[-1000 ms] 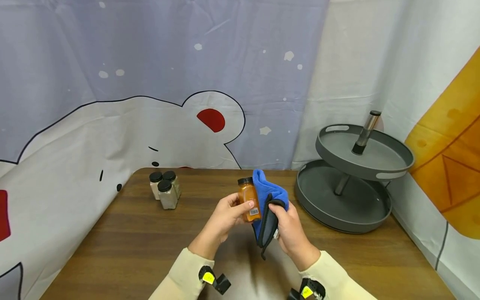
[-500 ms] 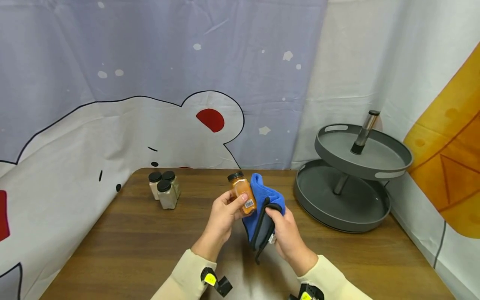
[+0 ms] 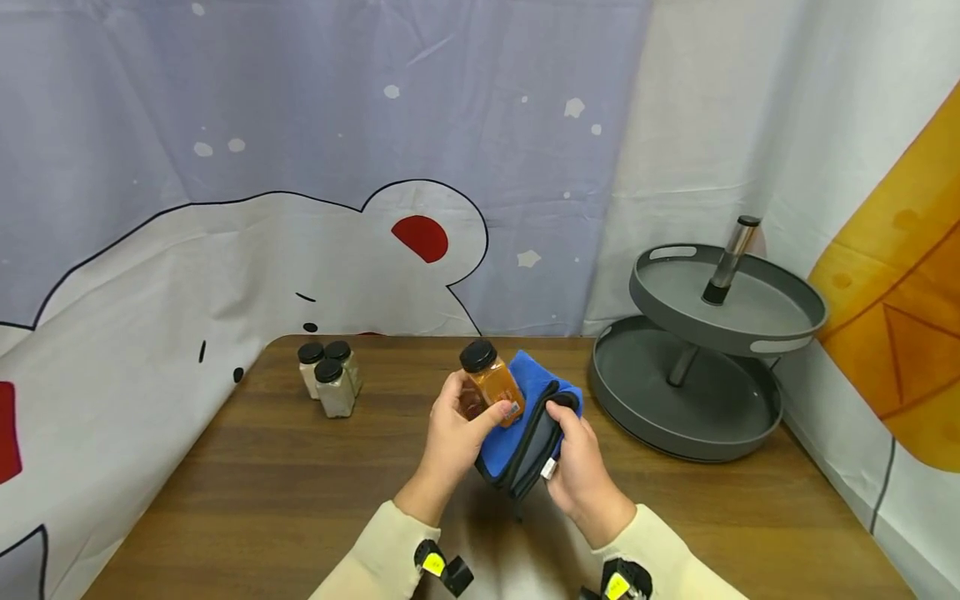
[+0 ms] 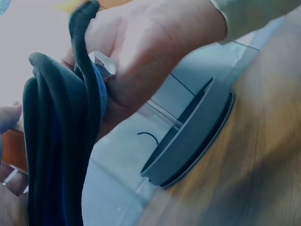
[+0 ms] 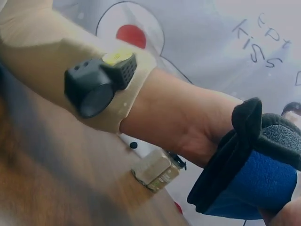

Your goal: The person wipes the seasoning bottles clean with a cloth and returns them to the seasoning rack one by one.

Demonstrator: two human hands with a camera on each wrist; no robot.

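My left hand grips a small spice jar of orange powder with a black lid, above the table. The jar leans with its lid toward the upper left. A folded blue and grey cloth with black edging lies against the jar's lower right side. Its edge is pinched by my right hand, thumb on top. In the left wrist view the cloth's dark folds cover most of the jar. The right wrist view shows the cloth's blue side below my left wrist.
Three black-lidded jars of pale contents stand together at the table's back left. A grey two-tier round tray with a central post stands at the back right. Printed curtains hang behind the wooden table.
The jar first tipped with its lid to the left and now leans with its lid toward the camera. The cloth has shifted and spread lower beneath it, both hands keeping their holds.
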